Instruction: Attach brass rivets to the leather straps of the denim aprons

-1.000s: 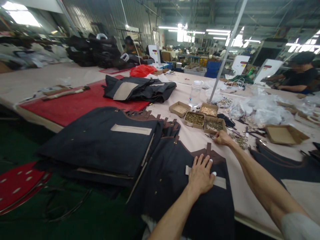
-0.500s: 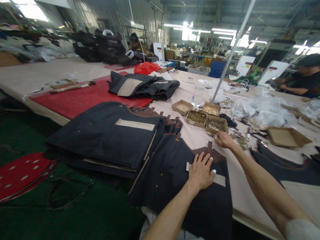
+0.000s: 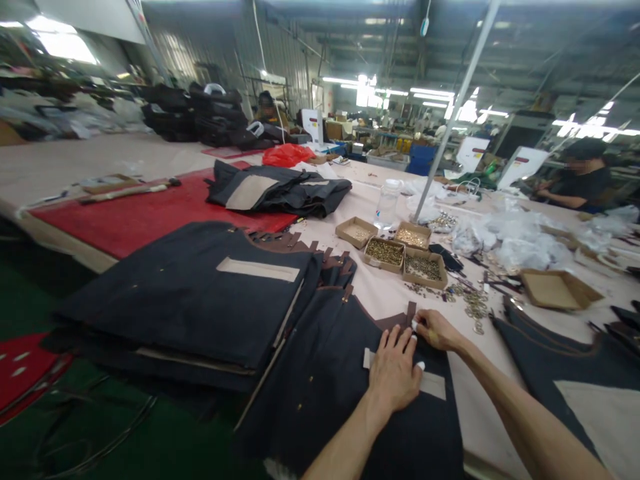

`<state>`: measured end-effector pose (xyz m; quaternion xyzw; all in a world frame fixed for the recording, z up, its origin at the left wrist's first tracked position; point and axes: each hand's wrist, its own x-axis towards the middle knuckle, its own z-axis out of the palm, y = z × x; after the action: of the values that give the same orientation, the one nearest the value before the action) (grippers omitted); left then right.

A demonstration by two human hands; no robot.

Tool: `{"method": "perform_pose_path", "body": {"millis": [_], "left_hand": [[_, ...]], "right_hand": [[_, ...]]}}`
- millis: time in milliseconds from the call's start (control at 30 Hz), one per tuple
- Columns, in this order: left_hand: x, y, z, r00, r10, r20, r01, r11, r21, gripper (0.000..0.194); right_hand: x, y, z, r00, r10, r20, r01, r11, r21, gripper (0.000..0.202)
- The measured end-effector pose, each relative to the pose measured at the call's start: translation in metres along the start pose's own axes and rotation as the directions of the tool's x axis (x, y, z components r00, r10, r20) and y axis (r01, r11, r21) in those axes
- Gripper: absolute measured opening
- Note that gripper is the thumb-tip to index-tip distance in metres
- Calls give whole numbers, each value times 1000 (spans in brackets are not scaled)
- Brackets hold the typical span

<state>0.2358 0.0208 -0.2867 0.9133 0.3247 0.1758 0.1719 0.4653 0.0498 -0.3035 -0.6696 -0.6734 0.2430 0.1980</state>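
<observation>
A dark fabric piece [image 3: 345, 373] with brown trim and a beige strip lies at the table's front edge, small metal studs showing on it. My left hand [image 3: 395, 370] rests on it with fingers stretched out, over part of the beige strip [image 3: 433, 385]. My right hand [image 3: 436, 329] is just beyond the left fingertips, at the piece's brown-trimmed edge beside a brown tab [image 3: 411, 311]. Its thumb and fingers are pinched together; what they hold, if anything, is too small to make out. White covers show on some fingertips of both hands.
To the left lies a stack of similar dark pieces [image 3: 175, 293]. Small cardboard boxes [image 3: 424, 283] of metal fittings stand ahead, with loose fittings [image 3: 475, 303] beside them. A slanted pole [image 3: 453, 120] rises behind. Another person [image 3: 580, 177] sits at the far right.
My right hand has come from beside the boxes of fittings back toward me, to the fabric's brown-trimmed edge. My left hand stays flat on the fabric. The view has shifted slightly.
</observation>
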Motion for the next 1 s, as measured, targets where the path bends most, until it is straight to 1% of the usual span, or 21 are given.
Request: {"method": "perform_pose_path", "body": {"millis": [133, 300, 433, 500, 567, 733, 867, 933, 1000], "left_hand": [[2, -8, 4, 1000, -6, -27, 6, 1000, 8, 56], [5, -14, 7, 999, 3, -36, -3, 1000, 19, 58], [5, -14, 7, 999, -1, -38, 2, 1000, 20, 57], [6, -13, 8, 999, -3, -39, 3, 1000, 20, 56], [6, -13, 8, 999, -1, -43, 2, 1000, 20, 56], [9, -16, 12, 998, -12, -60, 13, 1000, 23, 56], [12, -18, 17, 998, -22, -53, 23, 999, 29, 56], [13, -17, 18, 998, -22, -55, 23, 1000, 16, 55], [14, -16, 18, 998, -24, -59, 24, 1000, -8, 55]], "right_hand": [[13, -5, -3, 999, 25, -20, -26, 1000, -10, 11], [29, -8, -10, 989, 146, 13, -147, 982, 122, 11], [35, -5, -17, 963, 238, 127, -263, 931, 254, 8], [36, -5, -22, 954, 224, 199, -280, 902, 330, 4], [38, -6, -25, 947, 207, 245, -286, 890, 356, 8], [54, -14, -31, 898, 324, 296, -395, 892, 219, 14], [70, -17, -33, 832, 408, 377, -472, 877, 91, 17], [77, -15, -33, 816, 445, 368, -487, 873, 23, 20], [80, -11, -31, 813, 469, 343, -493, 870, -21, 22]]}}
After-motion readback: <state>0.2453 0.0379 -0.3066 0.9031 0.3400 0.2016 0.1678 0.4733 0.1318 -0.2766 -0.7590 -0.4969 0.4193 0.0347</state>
